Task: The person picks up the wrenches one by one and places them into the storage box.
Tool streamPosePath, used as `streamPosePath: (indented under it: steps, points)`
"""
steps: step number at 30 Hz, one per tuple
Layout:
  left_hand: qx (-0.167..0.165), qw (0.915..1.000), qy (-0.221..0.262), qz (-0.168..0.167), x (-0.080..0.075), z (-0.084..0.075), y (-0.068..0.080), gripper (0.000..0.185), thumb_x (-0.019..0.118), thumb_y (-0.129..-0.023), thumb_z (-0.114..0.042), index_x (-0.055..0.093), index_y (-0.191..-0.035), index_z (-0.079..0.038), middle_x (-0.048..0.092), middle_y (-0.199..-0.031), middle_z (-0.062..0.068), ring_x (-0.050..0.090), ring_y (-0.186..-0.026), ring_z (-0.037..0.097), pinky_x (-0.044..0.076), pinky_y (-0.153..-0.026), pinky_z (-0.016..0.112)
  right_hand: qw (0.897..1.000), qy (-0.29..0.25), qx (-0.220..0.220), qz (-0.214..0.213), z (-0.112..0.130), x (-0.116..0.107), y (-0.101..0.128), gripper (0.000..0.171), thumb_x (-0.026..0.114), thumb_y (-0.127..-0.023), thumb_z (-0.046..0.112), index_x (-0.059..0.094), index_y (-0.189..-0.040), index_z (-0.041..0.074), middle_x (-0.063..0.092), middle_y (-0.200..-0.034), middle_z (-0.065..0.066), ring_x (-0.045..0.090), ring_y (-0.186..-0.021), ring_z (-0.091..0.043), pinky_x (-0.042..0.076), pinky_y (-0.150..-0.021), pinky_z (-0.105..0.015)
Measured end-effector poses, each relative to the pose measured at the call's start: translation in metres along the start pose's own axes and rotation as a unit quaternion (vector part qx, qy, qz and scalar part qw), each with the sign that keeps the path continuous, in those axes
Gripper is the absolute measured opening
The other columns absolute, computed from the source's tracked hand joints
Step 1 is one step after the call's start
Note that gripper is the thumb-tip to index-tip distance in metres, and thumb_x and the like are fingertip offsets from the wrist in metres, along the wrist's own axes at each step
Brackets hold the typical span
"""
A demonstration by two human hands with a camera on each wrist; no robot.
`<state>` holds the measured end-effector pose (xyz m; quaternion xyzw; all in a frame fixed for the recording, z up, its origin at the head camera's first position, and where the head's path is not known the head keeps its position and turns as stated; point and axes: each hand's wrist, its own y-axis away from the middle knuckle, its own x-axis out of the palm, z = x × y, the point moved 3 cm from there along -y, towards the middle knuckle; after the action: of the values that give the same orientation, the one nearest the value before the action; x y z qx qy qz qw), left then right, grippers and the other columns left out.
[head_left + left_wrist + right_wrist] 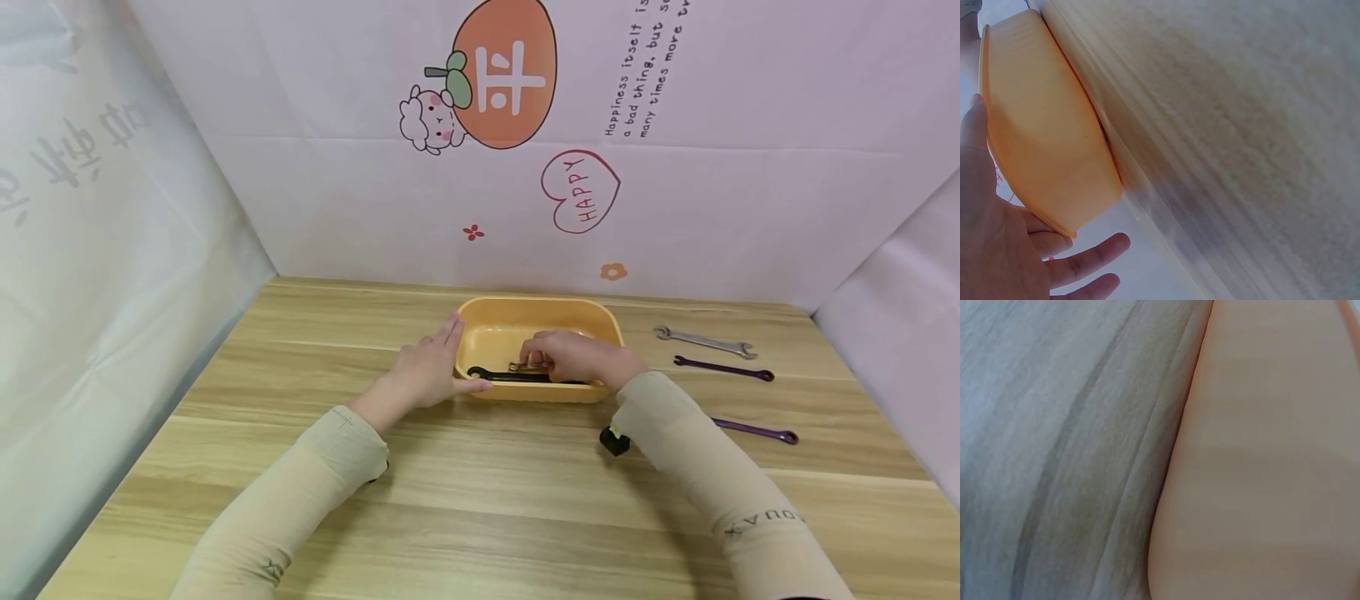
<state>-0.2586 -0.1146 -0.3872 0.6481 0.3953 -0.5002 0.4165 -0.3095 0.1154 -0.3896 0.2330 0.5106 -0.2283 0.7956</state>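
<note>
Bracing the orange tray (487, 321) open-fingered, left hand (427, 371); right hand (573, 354) pinches a small wrench (525, 367) inside.

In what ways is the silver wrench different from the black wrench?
The silver wrench is pale and shiny; the black wrench is dark. The silver wrench lies bare on the table, right of the yellow tub; the black wrench lies inside the tub, under the right hand. Both lie flat.

Beige ribbed sleeves (300, 492) to the wrists, right one lettered
</note>
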Motion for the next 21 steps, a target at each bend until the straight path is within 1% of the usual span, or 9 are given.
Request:
streamPosePath:
  steps: [7, 11, 21]
  points:
    - [-0.001, 1.0000, -0.001, 0.002, -0.0007, -0.0005, 0.0008, 0.119, 0.047, -0.087, -0.085, 0.005, -0.165, -0.005, 0.002, -0.171, 0.008, 0.042, -0.142, 0.043, 0.046, -0.102, 0.060, 1.000, -0.015, 0.020, 0.013, -0.0045, 0.0030, -0.0016, 0.044, 0.067, -0.084, -0.017, 0.070, -0.118, 0.010, 0.060, -0.096, -0.004, 0.054, -0.083, -0.019, 0.050, -0.079, -0.034]
    - [-0.002, 1.0000, -0.002, 0.003, -0.0011, -0.0011, 0.0013, 0.119, 0.048, -0.087, -0.085, 0.005, -0.165, -0.005, 0.001, -0.171, 0.007, 0.042, -0.142, 0.042, 0.047, -0.100, 0.059, 1.000, -0.019, 0.016, 0.013, -0.0043, 0.0038, -0.0018, 0.044, 0.066, -0.084, -0.017, 0.070, -0.118, 0.010, 0.059, -0.097, -0.004, 0.054, -0.083, -0.019, 0.050, -0.079, -0.034]
    - [0.001, 1.0000, -0.006, -0.001, 0.0003, 0.0002, 0.0004, 0.119, 0.047, -0.087, -0.085, 0.006, -0.165, -0.005, 0.001, -0.171, 0.008, 0.044, -0.140, 0.043, 0.047, -0.100, 0.060, 1.000, -0.009, -0.001, 0.007, -0.0024, 0.0033, -0.0033, 0.042, 0.065, -0.085, -0.016, 0.071, -0.119, 0.009, 0.061, -0.097, -0.003, 0.056, -0.084, -0.019, 0.051, -0.082, -0.035]
